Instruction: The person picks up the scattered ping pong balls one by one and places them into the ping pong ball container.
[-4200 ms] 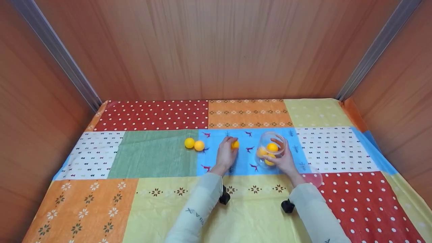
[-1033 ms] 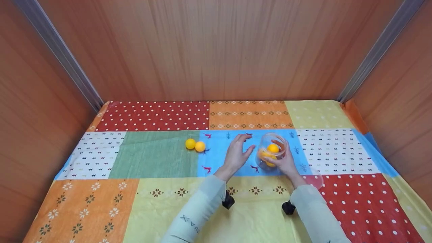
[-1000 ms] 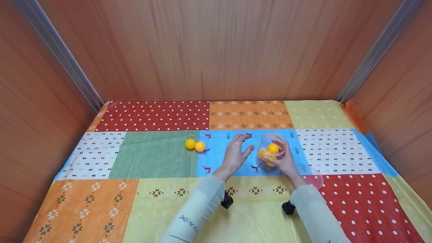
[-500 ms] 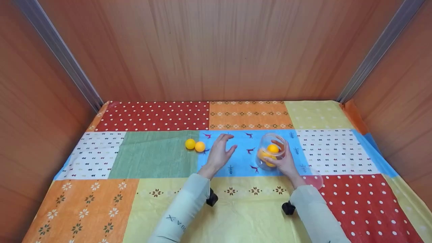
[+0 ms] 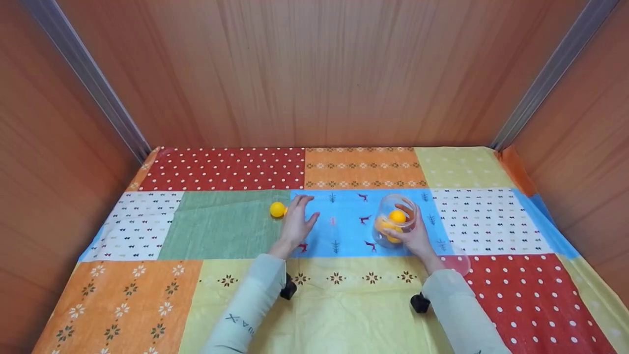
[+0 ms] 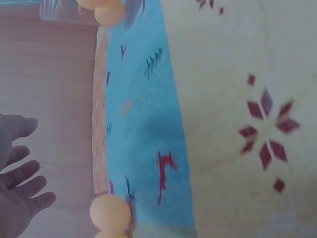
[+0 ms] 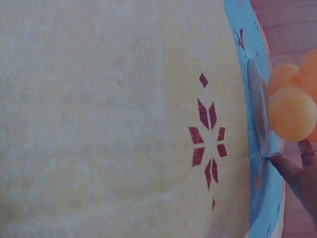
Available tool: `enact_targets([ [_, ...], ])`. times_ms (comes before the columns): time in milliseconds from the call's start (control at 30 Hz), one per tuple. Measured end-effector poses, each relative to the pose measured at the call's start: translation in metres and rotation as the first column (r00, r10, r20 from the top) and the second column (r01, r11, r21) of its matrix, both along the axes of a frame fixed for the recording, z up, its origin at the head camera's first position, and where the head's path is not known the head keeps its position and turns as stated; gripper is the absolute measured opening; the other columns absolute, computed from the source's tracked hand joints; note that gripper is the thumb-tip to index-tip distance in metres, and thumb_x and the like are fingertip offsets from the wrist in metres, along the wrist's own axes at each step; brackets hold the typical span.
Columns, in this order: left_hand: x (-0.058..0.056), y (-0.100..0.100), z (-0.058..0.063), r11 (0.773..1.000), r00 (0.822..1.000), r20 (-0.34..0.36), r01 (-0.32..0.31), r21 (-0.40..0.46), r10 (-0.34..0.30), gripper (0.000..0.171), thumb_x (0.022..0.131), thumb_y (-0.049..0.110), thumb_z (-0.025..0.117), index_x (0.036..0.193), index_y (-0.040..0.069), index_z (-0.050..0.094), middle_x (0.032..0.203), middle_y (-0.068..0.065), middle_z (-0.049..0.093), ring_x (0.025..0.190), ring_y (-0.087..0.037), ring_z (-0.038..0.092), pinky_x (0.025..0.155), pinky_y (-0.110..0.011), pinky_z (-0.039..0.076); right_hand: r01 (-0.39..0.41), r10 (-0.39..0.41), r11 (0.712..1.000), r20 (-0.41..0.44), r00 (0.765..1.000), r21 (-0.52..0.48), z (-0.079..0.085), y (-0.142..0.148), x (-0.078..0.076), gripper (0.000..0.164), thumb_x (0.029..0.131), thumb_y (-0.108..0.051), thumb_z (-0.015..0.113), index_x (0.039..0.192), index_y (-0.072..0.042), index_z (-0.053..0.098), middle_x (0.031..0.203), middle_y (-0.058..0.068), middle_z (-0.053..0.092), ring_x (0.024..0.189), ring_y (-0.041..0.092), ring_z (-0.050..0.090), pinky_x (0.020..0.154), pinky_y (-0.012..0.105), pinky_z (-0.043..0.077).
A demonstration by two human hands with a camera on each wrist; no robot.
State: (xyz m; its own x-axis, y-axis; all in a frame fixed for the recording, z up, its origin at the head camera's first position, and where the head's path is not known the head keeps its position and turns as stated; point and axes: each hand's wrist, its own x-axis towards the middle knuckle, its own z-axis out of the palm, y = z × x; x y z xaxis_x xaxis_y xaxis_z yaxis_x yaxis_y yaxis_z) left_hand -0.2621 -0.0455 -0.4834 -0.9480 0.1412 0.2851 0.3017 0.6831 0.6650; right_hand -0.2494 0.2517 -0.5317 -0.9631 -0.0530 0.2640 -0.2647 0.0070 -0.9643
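Note:
My right hand grips a clear jar standing on the blue patch of the cloth. Several orange-yellow balls lie inside it, and they fill the right edge of the right wrist view as orange balls. My left hand hovers over the border of the green and blue patches, fingers spread and holding nothing. Beside it sits a yellow ball; a second ball is mostly hidden behind the hand. In the left wrist view that pair shows below the hand, the nearer ball in front.
A clear round lid lies on the cloth near the right forearm. The patchwork cloth covers the table. Wood-grain panels enclose the back and both sides.
The left hand held a ball earlier; at one second ago it was empty near the jar. Since then it has moved left to the two loose balls. The right hand and jar stay put.

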Motion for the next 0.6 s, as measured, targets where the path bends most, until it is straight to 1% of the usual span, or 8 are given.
enact_targets([
  [100, -0.001, -0.008, -0.004, 1.000, 1.000, -0.018, -0.017, 0.001, 0.017, 0.040, 0.082, 0.015, 0.064, 0.119, 0.005, 0.052, 0.118, -0.009, 0.047, 0.108, -0.023, 0.046, 0.091, -0.035, 0.040, 0.014, -0.014, 1.000, 0.017, 1.000, 0.010, 0.000, 0.000, 0.000, 0.082, 0.069, 0.004, 0.072, 0.135, -0.010, 0.025, 0.133, 0.021, 0.034, 0.113, 0.026, 0.039, 0.085, 0.022, 0.040],
  [133, -0.001, -0.011, -0.005, 1.000, 1.000, -0.020, -0.020, 0.005, 0.020, 0.040, 0.082, 0.014, 0.064, 0.119, 0.005, 0.052, 0.118, -0.009, 0.046, 0.109, -0.023, 0.045, 0.091, -0.035, 0.040, 0.015, -0.015, 1.000, 0.031, 0.999, 0.009, 0.002, -0.001, 0.001, 0.082, 0.069, 0.004, 0.072, 0.135, -0.010, 0.025, 0.133, 0.022, 0.033, 0.113, 0.026, 0.039, 0.085, 0.022, 0.039],
  [267, -0.002, -0.021, -0.010, 1.000, 0.999, -0.019, -0.028, 0.010, 0.028, 0.042, 0.080, 0.011, 0.066, 0.119, 0.007, 0.052, 0.120, -0.009, 0.045, 0.112, -0.023, 0.042, 0.090, -0.035, 0.040, 0.018, -0.019, 1.000, 0.057, 0.998, 0.011, 0.004, 0.000, 0.002, 0.082, 0.069, 0.003, 0.072, 0.134, -0.010, 0.024, 0.134, 0.020, 0.033, 0.114, 0.026, 0.039, 0.088, 0.021, 0.038],
  [400, -0.003, -0.030, -0.014, 0.999, 0.999, -0.005, -0.035, 0.019, 0.035, 0.047, 0.077, 0.008, 0.068, 0.121, 0.006, 0.051, 0.123, -0.011, 0.043, 0.114, -0.025, 0.041, 0.091, -0.037, 0.040, 0.016, -0.017, 1.000, 0.030, 0.999, 0.016, 0.001, 0.000, 0.000, 0.082, 0.069, 0.005, 0.071, 0.134, -0.008, 0.023, 0.133, 0.021, 0.034, 0.113, 0.028, 0.039, 0.086, 0.020, 0.039],
  [500, -0.004, -0.037, -0.018, 0.998, 0.999, 0.011, -0.050, 0.023, 0.050, 0.050, 0.075, 0.005, 0.069, 0.121, 0.003, 0.050, 0.125, -0.012, 0.042, 0.113, -0.026, 0.041, 0.093, -0.038, 0.038, 0.008, -0.008, 1.000, 0.015, 1.000, -0.004, 0.001, -0.001, -0.001, 0.082, 0.069, 0.009, 0.070, 0.134, -0.005, 0.022, 0.133, 0.024, 0.032, 0.113, 0.030, 0.038, 0.086, 0.019, 0.039],
  [600, -0.006, -0.044, -0.021, 0.997, 0.997, 0.039, -0.069, 0.030, 0.068, 0.052, 0.074, 0.004, 0.070, 0.122, 0.002, 0.050, 0.126, -0.013, 0.041, 0.112, -0.027, 0.040, 0.095, -0.039, 0.035, 0.008, -0.007, 1.000, 0.024, 1.000, -0.019, 0.002, -0.002, -0.001, 0.082, 0.069, 0.011, 0.068, 0.134, -0.004, 0.021, 0.133, 0.025, 0.031, 0.115, 0.029, 0.036, 0.086, 0.018, 0.039],
])
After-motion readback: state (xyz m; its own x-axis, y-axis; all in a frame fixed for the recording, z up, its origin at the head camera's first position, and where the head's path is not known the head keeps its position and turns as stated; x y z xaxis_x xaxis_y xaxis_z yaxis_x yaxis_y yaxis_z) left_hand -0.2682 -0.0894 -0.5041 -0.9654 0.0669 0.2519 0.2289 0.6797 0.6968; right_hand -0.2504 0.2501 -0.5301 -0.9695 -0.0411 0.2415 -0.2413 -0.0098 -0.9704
